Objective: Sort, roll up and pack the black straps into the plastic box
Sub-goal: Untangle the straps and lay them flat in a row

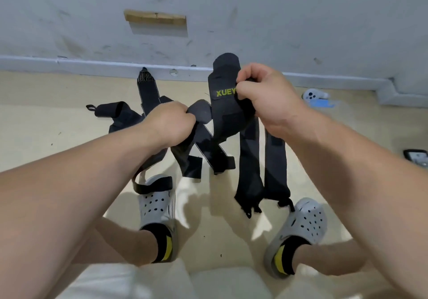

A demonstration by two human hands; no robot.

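The straps (231, 118) are black; one carries yellow-green lettering, and another, upper centre of the frame, ends in a black-and-white striped tip. The clogs (157, 208) are pale grey over black socks (165, 245) with yellow patches. The floor (46, 122) is beige, the wall (278, 16) grey-blue.

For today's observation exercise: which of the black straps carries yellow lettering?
The wide strap pinched in the right hand, held up highest; only it shows yellow letters.

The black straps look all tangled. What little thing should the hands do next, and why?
Probably lift the right hand, which pinches the yellow-lettered strap, away from the bunch in the left hand: the straps hang crossed, so none can roll yet.
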